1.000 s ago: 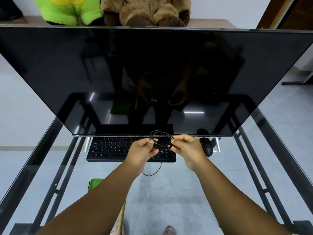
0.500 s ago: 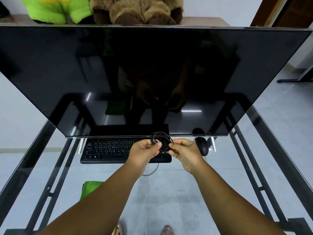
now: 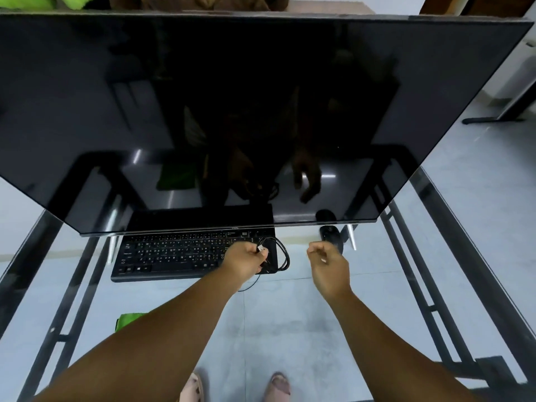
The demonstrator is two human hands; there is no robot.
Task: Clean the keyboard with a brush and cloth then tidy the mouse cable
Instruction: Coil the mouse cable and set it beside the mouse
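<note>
Your left hand [image 3: 245, 261] grips the coiled black mouse cable [image 3: 280, 253], fingers curled around the bundle, with the silver USB plug [image 3: 262, 248] sticking up above your knuckles. The loops hang out to the right of your fist, over the right end of the black keyboard [image 3: 174, 253]. 1 loose strand of cable trails down below your wrist.

Your right hand [image 3: 327, 262] is apart from the cable and holds nothing; its fingers are curled loosely inward. It hovers just in front of the black mouse [image 3: 329, 235], which sits on the glass desk [image 3: 406, 256] to the right of the keyboard, partly hidden behind your hand.

A large dark monitor [image 3: 232, 97] fills the upper part of the view, leaning over the keyboard and reflecting both hands. Through the glass you see a green cloth [image 3: 129, 319] at lower left, and 2 feet at the bottom edge.
</note>
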